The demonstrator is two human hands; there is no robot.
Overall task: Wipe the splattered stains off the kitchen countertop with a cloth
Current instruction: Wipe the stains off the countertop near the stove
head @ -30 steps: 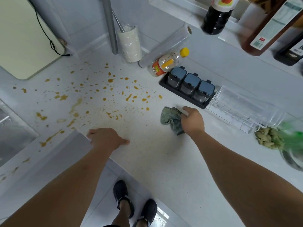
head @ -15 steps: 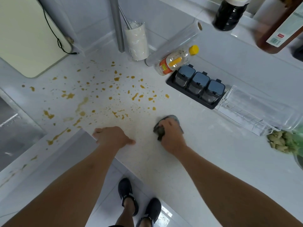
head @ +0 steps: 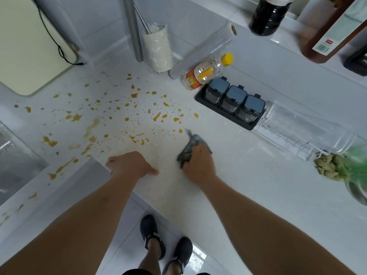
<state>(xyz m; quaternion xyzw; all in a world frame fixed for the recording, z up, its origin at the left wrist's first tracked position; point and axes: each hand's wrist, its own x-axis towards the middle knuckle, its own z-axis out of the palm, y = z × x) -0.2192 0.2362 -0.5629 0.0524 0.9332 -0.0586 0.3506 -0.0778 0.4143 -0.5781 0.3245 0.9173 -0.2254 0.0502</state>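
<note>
On the near edge of the white desk (head: 228, 195) I see both of my hands. My right hand (head: 198, 165) presses down on the grey cloth (head: 189, 147), and its fingers (head: 200, 150) curl over the bunched cloth and hold it. The cloth lies on the desk just to the right of the yellow-brown stains (head: 127, 116), and its far tip nearly touches the closest spot. My left hand (head: 130, 164) rests on the desk edge with nothing in it; I think its fingers hang bent over the edge, but I cannot see them well from here.

I judge the job has only just begun. The spots lie thick across the middle and left of the desk, all the way to the sink (head: 14, 155). The bare white part around the cloth has no big spots, but I cannot tell if it was wiped. Almost all the wiping is left to do.

Now I count. One cloth. Two hands. Stains: too many to count, dozens of dots and a few long streaks. Three spice jars (head: 234, 98) sit in one black tray. One bottle with a yellow cap (head: 206, 71) lies on its side, next to one roll of clear wrap (head: 202, 49). One clear box (head: 297, 130) lies at the right.
</note>
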